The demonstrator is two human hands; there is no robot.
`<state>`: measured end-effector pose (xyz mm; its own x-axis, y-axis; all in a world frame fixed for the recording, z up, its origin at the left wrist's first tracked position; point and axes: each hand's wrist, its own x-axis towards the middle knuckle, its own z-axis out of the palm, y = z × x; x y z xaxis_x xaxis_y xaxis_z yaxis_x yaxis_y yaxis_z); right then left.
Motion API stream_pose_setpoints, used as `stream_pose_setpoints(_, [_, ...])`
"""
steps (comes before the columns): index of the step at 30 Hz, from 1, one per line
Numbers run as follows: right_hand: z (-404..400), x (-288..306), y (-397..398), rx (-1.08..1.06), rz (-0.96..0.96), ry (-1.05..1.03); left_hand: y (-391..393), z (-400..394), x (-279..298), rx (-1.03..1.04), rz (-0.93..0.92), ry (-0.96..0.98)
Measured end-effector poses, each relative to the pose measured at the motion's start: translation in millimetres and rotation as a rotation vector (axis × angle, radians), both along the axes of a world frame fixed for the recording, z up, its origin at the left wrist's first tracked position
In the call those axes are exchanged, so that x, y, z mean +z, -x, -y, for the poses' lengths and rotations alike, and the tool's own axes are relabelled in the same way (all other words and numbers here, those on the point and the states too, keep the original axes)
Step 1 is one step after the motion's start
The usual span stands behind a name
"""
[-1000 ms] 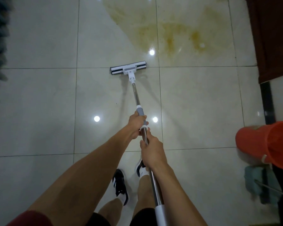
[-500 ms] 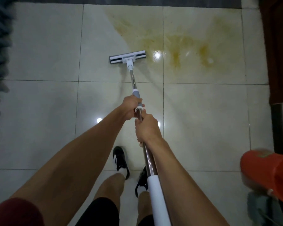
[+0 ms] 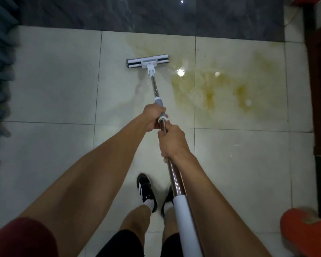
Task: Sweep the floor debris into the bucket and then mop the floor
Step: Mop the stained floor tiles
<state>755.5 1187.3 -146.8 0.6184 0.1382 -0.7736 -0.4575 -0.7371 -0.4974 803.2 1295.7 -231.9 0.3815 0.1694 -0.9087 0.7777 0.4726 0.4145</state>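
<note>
Both hands are clenched on the mop handle [image 3: 157, 93]: the left hand [image 3: 153, 117] wraps the grey sleeve lower down the pole, and the right hand [image 3: 171, 140] grips the bare metal just behind it, the two nearly touching. The mop head [image 3: 147, 61] lies flat on the pale tiled floor [image 3: 54, 80], close to the far edge where the light tiles meet a dark strip, and sits at the left fringe of a yellowish stain [image 3: 220, 86]. The pole's long axis runs from the person out to the far edge; the head's long axis lies crosswise to it. To mop well, I judge the head should stay flat with steady downward pressure and work sideways to the right in overlapping passes across the stain. The orange bucket [image 3: 304, 230] lies at the near right corner.
</note>
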Motion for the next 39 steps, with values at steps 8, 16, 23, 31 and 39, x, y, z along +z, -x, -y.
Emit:
stream_pose_setpoints(8, [-74.4, 3.4, -114.4, 0.024, 0.009, -0.010, -111.3, -71.3, 8.2, 0.037, 0.008, -0.017])
stream_pose_setpoints(16, [-142.9, 0.3, -201.0, 0.067, 0.019, 0.052, -198.6, -140.8, -5.4, 0.029, -0.001, -0.019])
stream_pose_setpoints(23, [-208.2, 1.4, -253.0, 0.027, 0.005, 0.091, -256.1, -199.7, -2.9, 0.002, -0.015, -0.024])
stream_pose_setpoints(31, [-284.4, -16.8, -270.1, 0.001, 0.001, 0.059, -279.6, -274.5, -8.1, -0.147, -0.023, -0.101])
stream_pose_setpoints(39, [-246.8, -10.9, -184.0, 0.110, -0.057, 0.096, -197.6, -240.2, -2.0, -0.262, -0.061, -0.080])
